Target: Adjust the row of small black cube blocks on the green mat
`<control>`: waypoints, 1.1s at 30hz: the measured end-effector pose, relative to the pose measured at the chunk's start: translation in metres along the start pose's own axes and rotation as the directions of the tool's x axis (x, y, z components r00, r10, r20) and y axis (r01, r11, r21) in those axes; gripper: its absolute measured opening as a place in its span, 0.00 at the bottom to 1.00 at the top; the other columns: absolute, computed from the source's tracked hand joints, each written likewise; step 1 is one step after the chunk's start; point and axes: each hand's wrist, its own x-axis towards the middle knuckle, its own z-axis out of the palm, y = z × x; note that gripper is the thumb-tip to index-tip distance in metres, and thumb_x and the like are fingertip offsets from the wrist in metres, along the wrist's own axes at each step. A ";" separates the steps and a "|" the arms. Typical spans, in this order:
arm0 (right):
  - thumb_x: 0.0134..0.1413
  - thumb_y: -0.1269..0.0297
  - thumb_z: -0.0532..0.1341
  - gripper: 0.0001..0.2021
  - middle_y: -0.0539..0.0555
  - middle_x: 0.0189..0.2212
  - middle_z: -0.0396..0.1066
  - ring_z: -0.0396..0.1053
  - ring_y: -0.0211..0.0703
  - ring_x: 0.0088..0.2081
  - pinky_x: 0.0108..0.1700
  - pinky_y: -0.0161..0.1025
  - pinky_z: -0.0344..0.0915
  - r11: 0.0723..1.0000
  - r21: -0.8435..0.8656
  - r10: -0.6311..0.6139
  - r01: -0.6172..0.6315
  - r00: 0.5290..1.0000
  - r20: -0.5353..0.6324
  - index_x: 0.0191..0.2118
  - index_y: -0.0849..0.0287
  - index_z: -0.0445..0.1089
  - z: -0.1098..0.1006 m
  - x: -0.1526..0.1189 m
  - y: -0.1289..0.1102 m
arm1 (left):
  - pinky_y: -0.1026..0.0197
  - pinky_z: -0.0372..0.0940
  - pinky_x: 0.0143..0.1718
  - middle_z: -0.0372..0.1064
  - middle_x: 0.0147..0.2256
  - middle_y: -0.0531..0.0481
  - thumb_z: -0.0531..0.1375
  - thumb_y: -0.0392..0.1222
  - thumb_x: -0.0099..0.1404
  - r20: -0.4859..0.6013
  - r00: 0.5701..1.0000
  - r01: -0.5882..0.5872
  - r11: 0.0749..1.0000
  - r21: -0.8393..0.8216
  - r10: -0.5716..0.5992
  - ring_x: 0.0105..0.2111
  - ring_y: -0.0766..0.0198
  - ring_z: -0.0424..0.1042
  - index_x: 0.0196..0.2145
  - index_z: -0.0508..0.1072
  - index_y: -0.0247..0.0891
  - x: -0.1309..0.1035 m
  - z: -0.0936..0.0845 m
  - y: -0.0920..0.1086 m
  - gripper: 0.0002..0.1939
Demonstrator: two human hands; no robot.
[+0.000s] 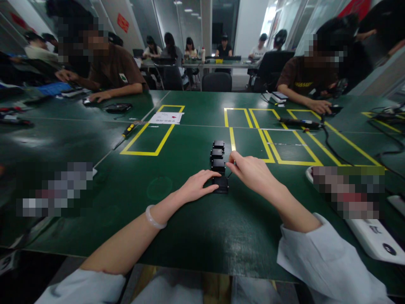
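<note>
Several small black box-shaped parts stand in a row leading away from me on the green table, with small pins or screw heads at their sides. My left hand (202, 184) rests on the left side of the nearest black block (220, 185), its thumb and fingers gripping it. My right hand (249, 168) is closed in a pinch at the right of the row. From its fingertips a thin dark rod (230, 175) slants down to the right side of the nearest block. Which kind of tool the rod is, I cannot make out. Beyond my fingers sit another block (218, 164) and the farthest block (218, 144).
Yellow tape outlines mark the green table (190, 236). A paper label (166, 118) and a yellow-black screwdriver (129, 130) lie at the left. A black tool with a cord (299, 123) lies at the right, near a white power strip (373, 236). Other people sit across the table.
</note>
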 end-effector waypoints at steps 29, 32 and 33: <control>0.63 0.57 0.47 0.11 0.52 0.27 0.72 0.66 0.40 0.27 0.25 0.35 0.43 0.999 0.036 -0.015 0.016 0.999 -0.034 0.42 0.57 0.61 0.002 0.000 0.001 | 0.56 0.61 0.49 0.67 0.49 0.49 0.54 0.47 0.69 -0.011 1.000 -0.008 1.000 0.008 0.008 0.48 0.58 0.66 0.55 0.63 0.45 -0.001 0.002 -0.003 0.18; 0.64 0.59 0.46 0.11 0.52 0.26 0.72 0.66 0.40 0.26 0.24 0.35 0.42 1.000 0.004 -0.008 0.008 1.000 -0.022 0.42 0.57 0.61 0.002 0.000 0.001 | 0.56 0.61 0.49 0.67 0.49 0.49 0.54 0.47 0.69 -0.006 1.000 -0.004 1.000 0.009 0.005 0.47 0.58 0.66 0.55 0.63 0.45 0.000 0.002 -0.003 0.18; 0.63 0.60 0.46 0.10 0.52 0.27 0.72 0.66 0.40 0.26 0.24 0.35 0.42 1.000 0.006 -0.014 0.015 1.000 -0.026 0.43 0.57 0.61 0.002 0.000 0.002 | 0.56 0.61 0.49 0.67 0.49 0.49 0.54 0.48 0.69 -0.006 1.000 -0.003 1.000 0.008 0.003 0.47 0.58 0.66 0.55 0.63 0.45 0.000 0.001 -0.003 0.18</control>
